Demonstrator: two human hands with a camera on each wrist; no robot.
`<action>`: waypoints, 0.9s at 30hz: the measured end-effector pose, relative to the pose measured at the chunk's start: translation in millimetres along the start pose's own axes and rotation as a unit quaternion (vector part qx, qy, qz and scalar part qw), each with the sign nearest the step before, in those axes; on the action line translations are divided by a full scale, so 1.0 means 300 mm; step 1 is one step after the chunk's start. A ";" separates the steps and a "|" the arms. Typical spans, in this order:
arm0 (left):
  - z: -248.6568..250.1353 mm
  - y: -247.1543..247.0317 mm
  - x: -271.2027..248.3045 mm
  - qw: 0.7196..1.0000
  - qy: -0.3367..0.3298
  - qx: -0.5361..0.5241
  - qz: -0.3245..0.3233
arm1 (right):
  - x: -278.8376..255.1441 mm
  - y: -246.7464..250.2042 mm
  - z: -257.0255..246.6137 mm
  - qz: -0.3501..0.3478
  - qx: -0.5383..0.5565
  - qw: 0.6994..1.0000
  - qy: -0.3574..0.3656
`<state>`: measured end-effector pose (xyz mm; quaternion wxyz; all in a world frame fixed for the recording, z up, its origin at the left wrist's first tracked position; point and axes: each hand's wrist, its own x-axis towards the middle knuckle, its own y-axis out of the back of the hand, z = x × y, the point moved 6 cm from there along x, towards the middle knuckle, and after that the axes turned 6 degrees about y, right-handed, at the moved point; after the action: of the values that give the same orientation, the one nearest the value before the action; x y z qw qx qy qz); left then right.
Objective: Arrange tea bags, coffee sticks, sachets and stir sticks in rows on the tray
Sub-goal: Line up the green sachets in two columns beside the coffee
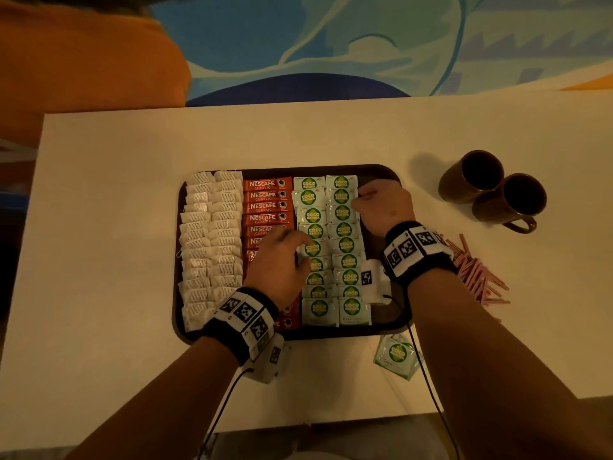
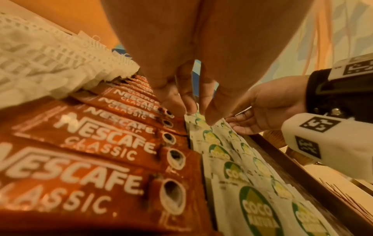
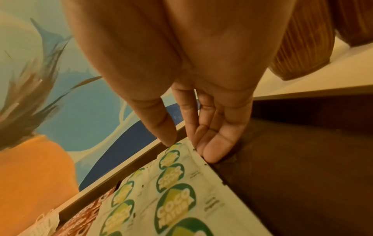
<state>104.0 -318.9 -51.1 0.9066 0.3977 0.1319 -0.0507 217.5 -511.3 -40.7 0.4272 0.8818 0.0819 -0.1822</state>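
Note:
A dark brown tray (image 1: 381, 171) holds two columns of white tea bags (image 1: 212, 244), one column of red coffee sticks (image 1: 267, 207) and two columns of green-and-white sachets (image 1: 341, 227). My left hand (image 1: 282, 257) hovers over the seam between sticks and sachets. Its straight fingers (image 2: 210, 115) touch the left sachet column (image 2: 232, 167) beside the coffee sticks (image 2: 90, 143). My right hand (image 1: 381, 204) is at the right edge of the right sachet column, near the top. Its thumb rests on a sachet (image 3: 175, 199) and its fingertips (image 3: 212, 153) press against the column's edge on the tray floor (image 3: 302, 159).
Pink stir sticks (image 1: 477, 273) lie in a loose pile on the table right of the tray. A few loose sachets (image 1: 396, 355) sit off the tray's front right corner. Two brown mugs (image 1: 471, 175) (image 1: 509, 197) stand at the back right. A person in orange (image 1: 83, 61) is at the far left.

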 end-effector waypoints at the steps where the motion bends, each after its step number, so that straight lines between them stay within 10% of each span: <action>1: 0.000 -0.004 0.003 1.000 0.000 0.003 -0.003 | 0.007 -0.004 -0.004 -0.005 0.002 1.000 0.001; 27: 0.055 -0.012 0.186 0.987 -0.051 0.150 0.015 | 0.054 0.021 -0.049 -0.024 -0.020 0.999 0.037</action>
<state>160.2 -332.7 -58.6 0.8429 0.5279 0.0703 -0.0762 238.1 -504.0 -34.1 0.4374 0.8769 0.1223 -0.1575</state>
